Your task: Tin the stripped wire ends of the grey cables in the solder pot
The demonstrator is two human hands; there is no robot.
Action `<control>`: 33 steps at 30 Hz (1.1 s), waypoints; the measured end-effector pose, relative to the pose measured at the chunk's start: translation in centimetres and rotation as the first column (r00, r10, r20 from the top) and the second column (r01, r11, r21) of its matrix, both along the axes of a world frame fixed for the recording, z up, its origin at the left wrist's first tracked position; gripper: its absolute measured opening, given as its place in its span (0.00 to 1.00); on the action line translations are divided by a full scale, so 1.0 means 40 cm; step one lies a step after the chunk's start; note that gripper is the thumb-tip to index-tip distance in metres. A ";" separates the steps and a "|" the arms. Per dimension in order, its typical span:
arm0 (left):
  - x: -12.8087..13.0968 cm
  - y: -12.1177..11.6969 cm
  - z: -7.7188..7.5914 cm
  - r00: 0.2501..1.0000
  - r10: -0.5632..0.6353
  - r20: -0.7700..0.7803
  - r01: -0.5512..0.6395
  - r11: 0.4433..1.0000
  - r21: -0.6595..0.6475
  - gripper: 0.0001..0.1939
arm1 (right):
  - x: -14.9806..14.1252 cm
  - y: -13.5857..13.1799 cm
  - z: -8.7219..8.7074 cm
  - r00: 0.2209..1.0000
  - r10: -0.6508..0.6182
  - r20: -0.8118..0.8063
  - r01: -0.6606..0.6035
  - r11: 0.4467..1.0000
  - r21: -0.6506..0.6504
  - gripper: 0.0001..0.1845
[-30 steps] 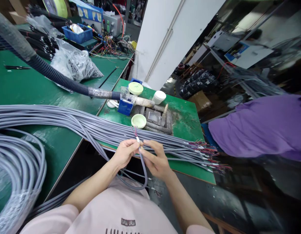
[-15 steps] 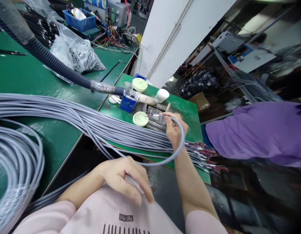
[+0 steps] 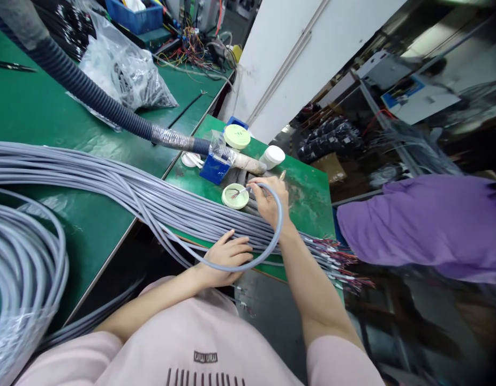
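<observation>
Near its stripped end, my right hand (image 3: 272,199) grips a grey cable (image 3: 278,222), which loops back toward me. The thin bare wires (image 3: 234,194) at that end reach over a small pale-green tub (image 3: 240,203); whether they touch its contents I cannot tell. My left hand (image 3: 227,256) lies with fingers spread at the near edge of a long bundle of grey cables (image 3: 183,206), beneath the looped cable. At the bundle's right end, many red and dark wire ends (image 3: 340,257) fan out.
A ribbed hose (image 3: 123,118) crosses from upper left to a blue block (image 3: 215,167). Behind stand a pale-green lid (image 3: 237,136) and a white jar (image 3: 273,156). Coiled cable (image 3: 27,257) lies at left, a plastic bag (image 3: 127,75) behind. A person in a purple top (image 3: 425,225) is at right.
My right hand has moved the cable end left, bringing its wires over the tub. My left hand has risen from near my shirt to the cable bundle and its fingers have spread.
</observation>
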State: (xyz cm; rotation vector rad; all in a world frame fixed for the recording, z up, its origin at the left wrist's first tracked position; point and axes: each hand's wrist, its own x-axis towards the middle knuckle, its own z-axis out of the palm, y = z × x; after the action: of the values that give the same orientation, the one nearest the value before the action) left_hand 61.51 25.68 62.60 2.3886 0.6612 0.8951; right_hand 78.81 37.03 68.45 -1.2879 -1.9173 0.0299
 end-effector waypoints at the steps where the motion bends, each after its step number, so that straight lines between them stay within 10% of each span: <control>1: -0.001 0.001 0.001 1.000 0.000 -0.009 0.000 1.000 0.017 0.19 | -0.004 0.002 0.001 1.000 0.004 0.025 -0.004 1.000 -0.001 0.12; 11: 0.002 0.004 0.002 0.970 -0.025 -0.243 0.051 0.994 0.099 0.17 | -0.019 0.019 0.016 0.990 0.033 0.139 -0.027 0.999 -0.041 0.13; 19: 0.022 0.054 -0.001 0.948 0.070 -0.310 -0.013 0.983 0.184 0.15 | 0.109 0.008 0.070 0.977 -0.172 0.127 0.165 0.984 0.068 0.13; 33: 0.027 0.057 0.005 0.967 0.091 -0.237 -0.042 0.978 0.207 0.11 | 0.207 0.124 -0.024 0.909 -0.319 0.267 0.383 0.892 -0.239 0.15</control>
State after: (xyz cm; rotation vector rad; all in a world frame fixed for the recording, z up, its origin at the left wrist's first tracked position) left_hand 62.58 27.97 62.79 2.7017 0.7818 0.7282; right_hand 87.09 41.99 67.49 -1.8951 -1.8783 -0.0245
